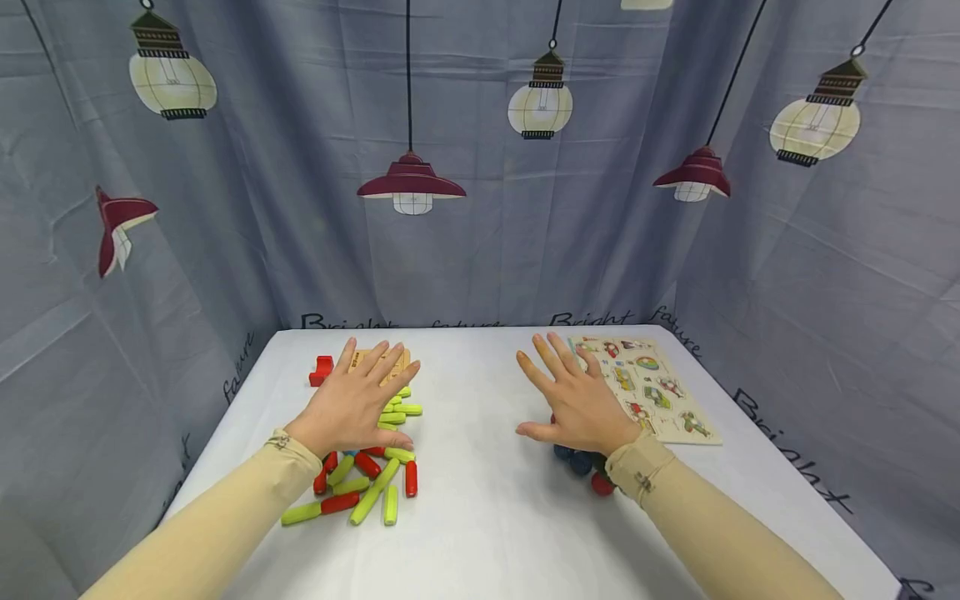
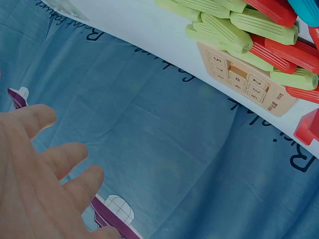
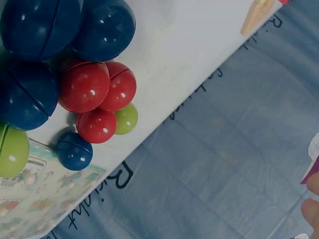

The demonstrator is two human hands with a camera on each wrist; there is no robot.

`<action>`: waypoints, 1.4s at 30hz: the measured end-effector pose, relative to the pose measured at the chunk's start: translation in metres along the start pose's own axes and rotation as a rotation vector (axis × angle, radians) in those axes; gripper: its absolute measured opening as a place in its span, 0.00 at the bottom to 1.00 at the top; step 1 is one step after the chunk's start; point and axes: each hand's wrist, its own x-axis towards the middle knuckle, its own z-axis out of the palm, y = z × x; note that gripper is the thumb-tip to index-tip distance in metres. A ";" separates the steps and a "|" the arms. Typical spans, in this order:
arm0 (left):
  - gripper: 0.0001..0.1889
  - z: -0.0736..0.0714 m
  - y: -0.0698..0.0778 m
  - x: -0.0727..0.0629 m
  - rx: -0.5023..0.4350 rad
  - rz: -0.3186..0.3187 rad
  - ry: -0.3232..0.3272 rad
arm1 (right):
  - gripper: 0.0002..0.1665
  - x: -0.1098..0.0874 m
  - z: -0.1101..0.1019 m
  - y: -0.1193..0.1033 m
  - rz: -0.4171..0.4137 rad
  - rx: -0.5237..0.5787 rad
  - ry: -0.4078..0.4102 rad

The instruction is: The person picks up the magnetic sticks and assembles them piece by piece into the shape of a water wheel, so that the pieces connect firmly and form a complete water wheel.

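Observation:
My left hand [image 1: 352, 408] hovers over the left side of the white table, fingers spread and straight, holding nothing. Beneath and around it lie several ribbed green sticks [image 1: 375, 492] and red sticks [image 1: 343, 502], partly covered by the hand in the head view. On the right, my right hand [image 1: 576, 402] is likewise raised with its fingers fanned out, gripping nothing. Below it are blue balls [image 3: 30, 94], red balls [image 3: 84, 87] and green balls [image 3: 126, 118], each blue or red one marked by a seam line. The hand and sleeve hide most of them from the head.
Beyond the left hand are a wooden number board [image 2: 239, 79] and a red plastic piece [image 1: 321, 371]. A puzzle board with colourful pictures [image 1: 675, 400] lies at the right. Grey-blue curtains [image 1: 480, 267] with printed lamps enclose the table [image 1: 480, 533] on the visible sides.

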 end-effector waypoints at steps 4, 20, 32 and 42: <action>0.62 -0.001 0.001 0.000 -0.014 0.000 -0.005 | 0.63 -0.001 0.000 0.001 0.004 0.009 0.003; 0.20 -0.001 0.093 -0.024 -0.004 0.088 -0.185 | 0.07 -0.019 0.000 -0.014 0.137 0.181 -0.299; 0.11 0.032 0.115 -0.026 -0.064 0.024 -0.134 | 0.12 -0.034 0.034 -0.026 0.165 -0.008 -0.340; 0.13 0.030 0.120 -0.021 -0.132 -0.109 -0.117 | 0.13 -0.031 0.044 -0.029 0.178 -0.013 -0.284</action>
